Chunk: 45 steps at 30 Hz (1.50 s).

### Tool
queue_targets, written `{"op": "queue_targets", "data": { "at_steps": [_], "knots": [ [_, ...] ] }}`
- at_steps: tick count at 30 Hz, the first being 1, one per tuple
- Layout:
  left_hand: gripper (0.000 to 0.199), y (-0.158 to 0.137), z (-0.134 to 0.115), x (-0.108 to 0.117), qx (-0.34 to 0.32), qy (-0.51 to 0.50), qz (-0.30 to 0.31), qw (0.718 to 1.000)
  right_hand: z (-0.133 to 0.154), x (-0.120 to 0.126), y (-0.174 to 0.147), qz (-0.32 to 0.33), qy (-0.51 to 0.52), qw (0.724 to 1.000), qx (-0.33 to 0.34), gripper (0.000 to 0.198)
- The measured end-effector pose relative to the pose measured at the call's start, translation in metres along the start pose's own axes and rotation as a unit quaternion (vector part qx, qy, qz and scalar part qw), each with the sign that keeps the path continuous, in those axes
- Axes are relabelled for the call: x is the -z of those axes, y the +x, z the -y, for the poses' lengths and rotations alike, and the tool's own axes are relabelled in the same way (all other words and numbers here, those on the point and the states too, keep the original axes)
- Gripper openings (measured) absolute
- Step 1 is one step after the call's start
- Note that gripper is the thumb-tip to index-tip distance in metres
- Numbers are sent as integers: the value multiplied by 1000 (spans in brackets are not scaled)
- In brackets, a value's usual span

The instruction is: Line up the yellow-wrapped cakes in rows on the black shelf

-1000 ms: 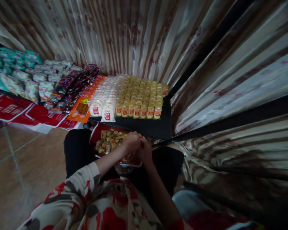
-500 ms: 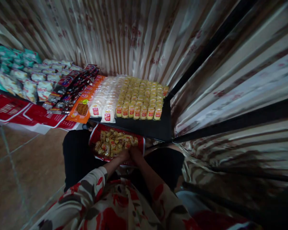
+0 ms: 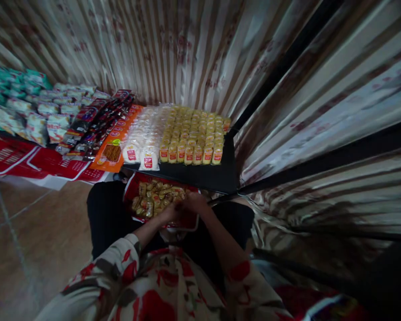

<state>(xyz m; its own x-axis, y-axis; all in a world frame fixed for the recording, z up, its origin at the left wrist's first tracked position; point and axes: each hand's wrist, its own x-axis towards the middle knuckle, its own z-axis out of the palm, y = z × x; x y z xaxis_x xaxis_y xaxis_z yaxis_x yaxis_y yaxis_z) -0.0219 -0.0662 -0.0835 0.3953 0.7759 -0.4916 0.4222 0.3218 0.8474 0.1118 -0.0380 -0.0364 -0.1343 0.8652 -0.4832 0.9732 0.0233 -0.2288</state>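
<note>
My left hand (image 3: 169,212) and my right hand (image 3: 194,203) are close together over the right part of a red container (image 3: 129,187) between my knees. The fingers of both look closed and point inward. Dim light and blur hide what they hold, if anything. Inside the container lies a loose heap of small wrapped snacks (image 3: 157,198), golden-yellow with red labels, just left of my hands. Beyond it, on a black table (image 3: 217,176), stand neat rows of similar yellow wrapped snacks (image 3: 192,138).
Left of these rows are white wrapped snacks (image 3: 149,158), an orange packet (image 3: 110,154), dark packets (image 3: 93,120), white bags (image 3: 56,127) and green bags (image 3: 36,80). Red printed sheets (image 3: 56,162) hang along the front. Striped curtains (image 3: 173,53) and black bars (image 3: 287,67) enclose the back and right.
My hands have drawn apart a little. The right has moved right and up, the left slightly left. The view has shifted slightly.
</note>
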Motion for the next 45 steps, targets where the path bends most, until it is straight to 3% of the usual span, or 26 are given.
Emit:
{"op": "queue_targets", "data": {
  "at_steps": [6, 11, 14, 17, 19, 24, 27, 29, 32, 36, 42, 45],
  "knots": [
    [30, -17, -28, 15, -42, -56, -6, 998, 1, 42, -16, -43, 38, 998, -13, 42],
    [28, -27, -61, 32, -51, -117, 3, 992, 4, 73, -34, -80, 177, 981, -6, 48],
    [31, -31, -85, 41, -54, -142, 3, 988, 1, 82, -38, -78, 363, 928, 8, 51],
    [34, -30, -104, 46, -68, -186, -2, 980, -5, 84, -35, -143, 498, 855, 27, 43],
    [36, -26, -113, 47, -81, -217, -3, 973, -9, 82, -31, -175, 534, 827, 31, 41],
    [36, -9, -137, 42, -112, -249, -14, 962, -11, 76, -26, -237, 561, 790, 68, 44],
    [33, 5, -155, 39, -137, -207, -13, 969, -14, 76, -21, -309, 586, 744, 93, 41],
    [29, 16, -169, 40, -157, -136, -14, 978, -19, 79, -16, -350, 582, 728, 88, 37],
    [21, 37, -193, 45, -197, 12, -30, 980, -31, 88, -8, -401, 544, 735, 66, 37],
    [16, 68, -229, 51, -233, 147, -60, 959, -51, 107, 4, -457, 462, 760, 24, 41],
    [48, 103, -280, 44, -232, 185, -92, 950, -74, 145, 25, -508, 393, 766, -25, 48],
    [49, 119, -300, 42, -253, 211, -101, 939, -83, 164, 39, -540, 366, 755, -67, 48]
  ]
}}
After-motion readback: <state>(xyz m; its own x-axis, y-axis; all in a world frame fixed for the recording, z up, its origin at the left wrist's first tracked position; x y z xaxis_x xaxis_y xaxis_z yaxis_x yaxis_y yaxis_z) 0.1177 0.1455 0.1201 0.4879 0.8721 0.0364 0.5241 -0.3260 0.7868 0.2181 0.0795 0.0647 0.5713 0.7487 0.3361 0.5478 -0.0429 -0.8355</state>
